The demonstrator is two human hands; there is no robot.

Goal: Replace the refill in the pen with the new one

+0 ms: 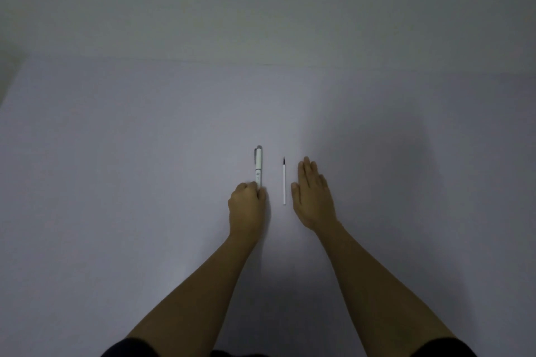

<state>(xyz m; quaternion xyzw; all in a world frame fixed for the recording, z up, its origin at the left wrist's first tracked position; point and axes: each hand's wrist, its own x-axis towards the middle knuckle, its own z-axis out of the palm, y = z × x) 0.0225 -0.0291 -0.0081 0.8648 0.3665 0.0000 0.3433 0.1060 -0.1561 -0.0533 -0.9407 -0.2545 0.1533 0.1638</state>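
Note:
A white pen (258, 164) with a clip at its far end lies lengthwise on the table, pointing away from me. My left hand (246, 206) is curled around the pen's near end. To the right of the pen lies a thin white refill (284, 182) with a dark tip at its far end, untouched. My right hand (313, 191) rests flat on the table just right of the refill, fingers stretched out and holding nothing.
The pale grey table (116, 168) stretches wide on both sides, its far edge meeting a plain wall (261, 9). Dark sleeves show at the bottom of the view.

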